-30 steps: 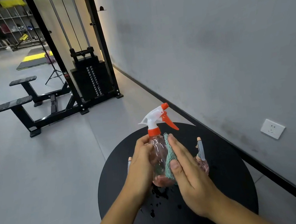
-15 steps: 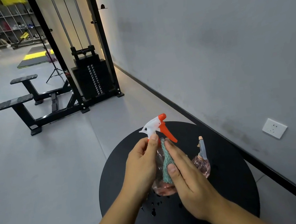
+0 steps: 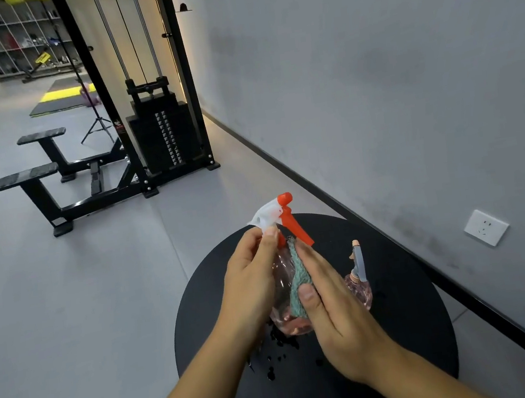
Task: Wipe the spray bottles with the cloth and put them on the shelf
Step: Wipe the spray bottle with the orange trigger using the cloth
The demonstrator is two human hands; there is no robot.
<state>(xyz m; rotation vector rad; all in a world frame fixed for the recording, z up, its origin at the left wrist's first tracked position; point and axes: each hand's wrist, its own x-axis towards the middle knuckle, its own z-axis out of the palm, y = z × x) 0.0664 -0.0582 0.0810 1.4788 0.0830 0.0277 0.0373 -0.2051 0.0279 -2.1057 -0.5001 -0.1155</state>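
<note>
Head view: left hand [image 3: 251,277] gripping pink spray bottle [image 3: 284,296] at neck, fingertips on white sprayer head just under the orange nozzle; bottle held above round black table [image 3: 412,306], tilted slightly. Right hand [image 3: 332,306] pressing teal cloth [image 3: 300,280] flat against bottle's side, thumb pinning the cloth's lower edge. Second pink spray bottle [image 3: 360,281] with grey sprayer standing on table just right of right hand. Water drops [image 3: 275,360] scattered on tabletop below held bottle. Weight machine [image 3: 158,125] back left, wall socket [image 3: 486,227] on grey wall right.
</note>
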